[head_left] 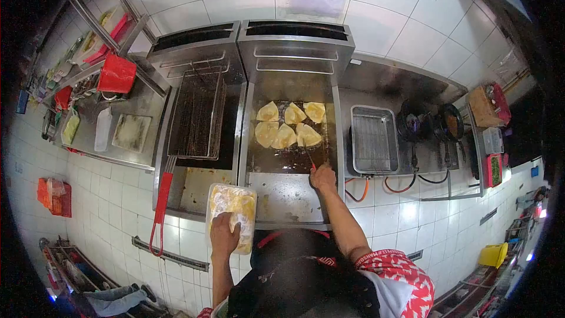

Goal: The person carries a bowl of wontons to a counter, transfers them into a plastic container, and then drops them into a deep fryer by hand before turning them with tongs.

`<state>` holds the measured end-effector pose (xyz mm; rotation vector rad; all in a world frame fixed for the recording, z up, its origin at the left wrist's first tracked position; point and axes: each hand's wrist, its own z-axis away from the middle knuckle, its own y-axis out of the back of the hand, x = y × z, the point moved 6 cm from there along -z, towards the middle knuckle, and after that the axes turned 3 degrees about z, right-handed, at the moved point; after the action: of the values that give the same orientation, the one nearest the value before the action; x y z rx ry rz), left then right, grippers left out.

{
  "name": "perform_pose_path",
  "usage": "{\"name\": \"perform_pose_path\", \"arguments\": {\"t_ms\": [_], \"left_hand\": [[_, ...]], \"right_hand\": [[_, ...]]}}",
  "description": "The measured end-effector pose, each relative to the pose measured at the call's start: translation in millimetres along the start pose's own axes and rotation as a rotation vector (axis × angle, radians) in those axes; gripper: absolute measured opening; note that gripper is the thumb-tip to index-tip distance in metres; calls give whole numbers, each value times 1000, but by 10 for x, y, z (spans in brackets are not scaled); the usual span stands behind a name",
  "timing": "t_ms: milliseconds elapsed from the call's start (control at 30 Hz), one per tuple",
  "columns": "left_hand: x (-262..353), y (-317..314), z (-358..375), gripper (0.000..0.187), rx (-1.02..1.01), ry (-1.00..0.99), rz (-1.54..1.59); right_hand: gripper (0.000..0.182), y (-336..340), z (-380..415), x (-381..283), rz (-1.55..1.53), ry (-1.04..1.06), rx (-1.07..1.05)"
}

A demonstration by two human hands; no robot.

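Right grip [323, 178] above steel fryer [282, 195], tiled wall [382, 26]

Right hand [323, 178] holds a utensil [309, 156] at 6 pale pieces [285, 136].

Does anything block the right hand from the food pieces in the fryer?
Nothing visible does. The right hand holds a thin utensil that extends over the dark oil to the lower-right piece, with no object in between. Whether its tip touches that piece is too small to tell.
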<state>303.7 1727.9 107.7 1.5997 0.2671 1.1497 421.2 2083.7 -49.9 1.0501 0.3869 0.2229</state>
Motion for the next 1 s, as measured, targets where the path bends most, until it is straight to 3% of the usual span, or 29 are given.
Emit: {"name": "perform_pose_path", "arguments": {"t_ms": [67,333,533,633,700,900,1000], "left_hand": [[-11,-6,-5,37,6,-8,-4],[-37,-36,-10,38,-12,-12,-4],[-74,-29,9,41,7,-13,-23],[-231,-68,46,44,34,22,-41],[-204,-120,56,43,-71,-15,-5],[-244,-158,99,48,-71,42,19],[-190,-119,128,56,-138,72,19]], "right_hand": [[51,181,151,-44,-38,47,139],[44,359,306,-95,-97,69,105],[51,102,-28,-51,-20,70,155],[51,165,-31,-97,-34,59,67],[54,364,129,-161,-95,47,87],[50,423,255,-39,-218,109,180],[50,508,425,-15,-279,125,94]]}}
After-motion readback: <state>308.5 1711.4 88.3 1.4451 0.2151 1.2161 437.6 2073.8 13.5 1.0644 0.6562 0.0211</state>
